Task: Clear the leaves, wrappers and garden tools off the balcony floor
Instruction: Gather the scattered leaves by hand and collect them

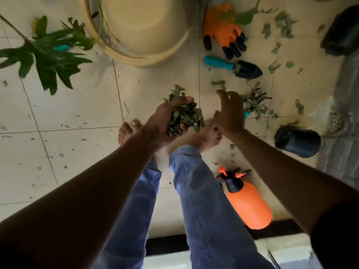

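Head view: my left hand (169,121) grips a leaf bundle (184,117), right hand (231,111) fingers spread; trowel (233,66), gloves (223,30), sprayer (246,200) and scattered leaves (254,102) remain on the floor (77,133).

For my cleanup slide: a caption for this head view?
Left hand grips a bunch of leaves; right hand open above tools on the floor.

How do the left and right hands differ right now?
The left hand is curled round a bunch of leaves; the right hand holds nothing, its fingers spread. The left hand is raised over the bare floor by the feet; the right hand reaches toward a pile of leaves beside the trowel. Both are bare and extended forward at a similar height.
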`<state>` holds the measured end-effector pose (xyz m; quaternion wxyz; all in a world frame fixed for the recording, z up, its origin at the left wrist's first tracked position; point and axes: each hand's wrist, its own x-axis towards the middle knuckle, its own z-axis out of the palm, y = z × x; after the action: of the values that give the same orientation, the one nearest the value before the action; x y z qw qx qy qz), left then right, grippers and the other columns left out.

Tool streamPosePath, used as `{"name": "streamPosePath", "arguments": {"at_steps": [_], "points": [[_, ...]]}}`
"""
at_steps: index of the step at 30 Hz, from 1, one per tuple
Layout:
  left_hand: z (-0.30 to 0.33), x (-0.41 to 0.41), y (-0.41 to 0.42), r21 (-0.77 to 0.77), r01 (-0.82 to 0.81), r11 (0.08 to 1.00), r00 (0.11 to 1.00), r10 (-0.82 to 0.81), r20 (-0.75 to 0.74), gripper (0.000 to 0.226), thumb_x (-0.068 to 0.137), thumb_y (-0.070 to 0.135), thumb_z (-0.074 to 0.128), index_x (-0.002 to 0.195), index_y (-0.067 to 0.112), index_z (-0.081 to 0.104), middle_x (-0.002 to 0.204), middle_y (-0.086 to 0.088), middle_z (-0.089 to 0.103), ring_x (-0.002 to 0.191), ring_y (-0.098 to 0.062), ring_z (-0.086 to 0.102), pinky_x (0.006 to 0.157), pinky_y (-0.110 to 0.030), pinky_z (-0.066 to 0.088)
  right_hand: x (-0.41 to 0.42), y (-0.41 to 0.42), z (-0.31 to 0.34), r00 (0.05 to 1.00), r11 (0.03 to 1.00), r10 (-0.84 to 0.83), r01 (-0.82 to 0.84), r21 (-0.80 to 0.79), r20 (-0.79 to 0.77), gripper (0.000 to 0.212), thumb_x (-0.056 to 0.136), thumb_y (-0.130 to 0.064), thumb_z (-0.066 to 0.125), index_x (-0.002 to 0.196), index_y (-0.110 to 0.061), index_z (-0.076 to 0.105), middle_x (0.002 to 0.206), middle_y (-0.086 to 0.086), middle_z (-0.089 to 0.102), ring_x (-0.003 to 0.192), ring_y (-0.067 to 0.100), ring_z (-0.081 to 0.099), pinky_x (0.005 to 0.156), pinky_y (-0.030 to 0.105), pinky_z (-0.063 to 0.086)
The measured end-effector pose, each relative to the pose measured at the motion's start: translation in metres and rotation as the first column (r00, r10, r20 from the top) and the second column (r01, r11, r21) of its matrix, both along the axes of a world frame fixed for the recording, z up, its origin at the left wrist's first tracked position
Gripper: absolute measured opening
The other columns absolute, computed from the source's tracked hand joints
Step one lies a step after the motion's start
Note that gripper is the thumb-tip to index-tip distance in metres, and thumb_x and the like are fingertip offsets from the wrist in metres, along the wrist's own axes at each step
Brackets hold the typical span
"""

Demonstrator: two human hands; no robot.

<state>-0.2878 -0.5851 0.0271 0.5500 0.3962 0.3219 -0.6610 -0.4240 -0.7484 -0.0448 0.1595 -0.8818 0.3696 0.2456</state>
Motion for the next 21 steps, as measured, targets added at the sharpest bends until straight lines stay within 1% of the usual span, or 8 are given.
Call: {"name": "streamPosePath", "arguments": {"at_steps": [3,5,7,9,11,14,17,21], "points": [[-0.02,0.0,-0.004,-0.012,0.008,1.0,1.0,-0.008,-0.011,0.011,0.095,0.024,0.064,0.086,0.017,0.066,0.079,-0.001,0.068,0.058,-0.01,0.061,0.037,-0.016,0.039,-0.006,-0.032,-0.039,0.917,0.936,0.331,-0.349,-0.05,-0.222,0.105,0.079,-0.012,0.081,0.161,-0.031,0.019,0.165,0.017,0.018,0.144,0.049,0.028,0.105,0.057,0.043],[-0.03,0.002,-0.005,-0.028,0.002,1.0,1.0,-0.002,-0.01,0.011,0.096,0.024,0.063,0.086,0.018,0.065,0.078,0.0,0.068,0.058,-0.01,0.061,0.036,-0.016,0.038,-0.005,-0.045,-0.056,0.875,0.895,0.406,-0.438,-0.077,-0.263,0.113,0.077,-0.007,0.079,0.162,-0.038,0.011,0.168,0.017,0.01,0.146,0.052,0.023,0.103,0.065,0.043],[-0.038,0.005,-0.003,-0.042,-0.004,0.999,1.0,0.004,0.001,0.012,0.096,0.024,0.062,0.086,0.018,0.064,0.077,0.001,0.068,0.057,-0.009,0.061,0.036,-0.015,0.038,-0.002,-0.055,-0.066,0.852,0.865,0.438,-0.486,-0.124,-0.287,0.114,0.076,-0.002,0.076,0.161,-0.04,0.009,0.168,0.017,0.009,0.141,0.054,0.03,0.093,0.066,0.049],[-0.044,0.008,0.002,-0.051,-0.031,0.998,1.0,0.031,-0.001,0.012,0.096,0.024,0.062,0.086,0.018,0.066,0.079,0.001,0.069,0.059,-0.009,0.062,0.036,-0.015,0.038,-0.001,-0.063,-0.07,0.845,0.854,0.457,-0.504,-0.129,-0.278,0.109,0.076,-0.001,0.075,0.158,-0.037,0.013,0.164,0.021,0.016,0.13,0.056,0.04,0.083,0.064,0.052],[-0.047,0.01,0.008,-0.056,-0.068,0.996,0.998,0.068,-0.014,0.016,0.094,0.024,0.063,0.081,0.019,0.07,0.082,0.0,0.07,0.063,-0.01,0.063,0.038,-0.015,0.039,-0.001,-0.07,-0.075,0.853,0.853,0.482,-0.509,-0.116,-0.199,0.091,0.079,-0.001,0.071,0.151,-0.03,0.023,0.155,0.028,0.028,0.119,0.058,0.047,0.077,0.062,0.055],[-0.048,0.008,0.014,-0.026,-0.101,0.995,0.995,0.1,-0.031,0.023,0.094,0.025,0.064,0.074,0.019,0.075,0.082,0.0,0.071,0.063,-0.01,0.064,0.038,-0.015,0.039,-0.007,-0.074,-0.079,0.881,0.873,0.453,-0.469,-0.136,-0.135,0.076,0.079,0.003,0.072,0.139,-0.019,0.032,0.143,0.032,0.034,0.105,0.053,0.05,0.067,0.056,0.056],[-0.046,0.004,0.015,0.009,-0.111,0.994,0.993,0.111,-0.047,0.018,0.095,0.024,0.064,0.08,0.018,0.072,0.082,0.0,0.071,0.063,-0.009,0.065,0.038,-0.015,0.039,-0.015,-0.074,-0.077,0.897,0.894,0.413,-0.432,-0.119,-0.154,0.07,0.075,-0.003,0.078,0.13,-0.015,0.035,0.134,0.03,0.038,0.104,0.05,0.049,0.073,0.058,0.057],[-0.045,0.002,0.013,0.016,-0.098,0.995,0.994,0.098,-0.046,0.01,0.095,0.023,0.065,0.087,0.018,0.068,0.079,0.001,0.071,0.061,-0.009,0.065,0.038,-0.015,0.039,-0.022,-0.075,-0.07,0.888,0.887,0.41,-0.441,-0.135,-0.209,0.07,0.067,-0.024,0.08,0.125,-0.015,0.042,0.128,0.026,0.04,0.105,0.048,0.049,0.083,0.055,0.047]]}}
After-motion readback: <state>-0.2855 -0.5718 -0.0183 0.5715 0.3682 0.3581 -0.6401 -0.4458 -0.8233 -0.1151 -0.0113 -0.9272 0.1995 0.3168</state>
